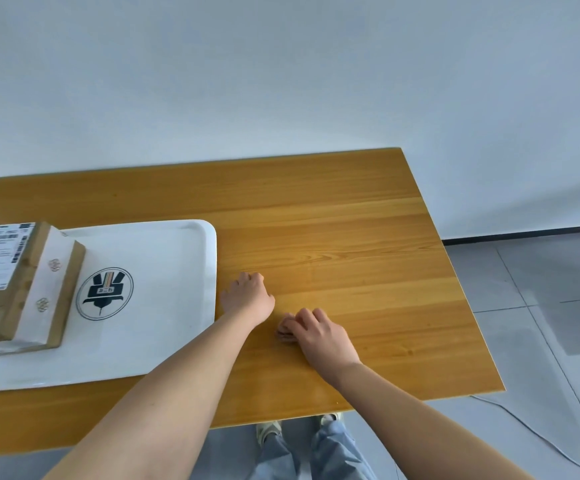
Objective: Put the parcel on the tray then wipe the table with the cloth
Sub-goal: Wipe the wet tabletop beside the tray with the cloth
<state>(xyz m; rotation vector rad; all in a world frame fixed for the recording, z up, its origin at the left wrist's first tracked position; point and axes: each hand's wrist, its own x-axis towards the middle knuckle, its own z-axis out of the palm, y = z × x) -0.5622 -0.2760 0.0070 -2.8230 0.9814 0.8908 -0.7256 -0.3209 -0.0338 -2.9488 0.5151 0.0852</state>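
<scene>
Nearest the person, the right hand (319,336) lies knuckles-up on the wooden table (368,237), its fingers curled over a small brownish cloth (284,332) of which only a bunched edge shows at the fingertips. Just beyond and to its left, the left hand (247,296) rests on the wood beside the right edge of the white tray (164,244), fingers curled under; whether it holds anything cannot be told. Farther left, the cardboard parcel (22,282), with 1 shipping label on top, sits on the tray's left part next to a round dark logo (104,293).
</scene>
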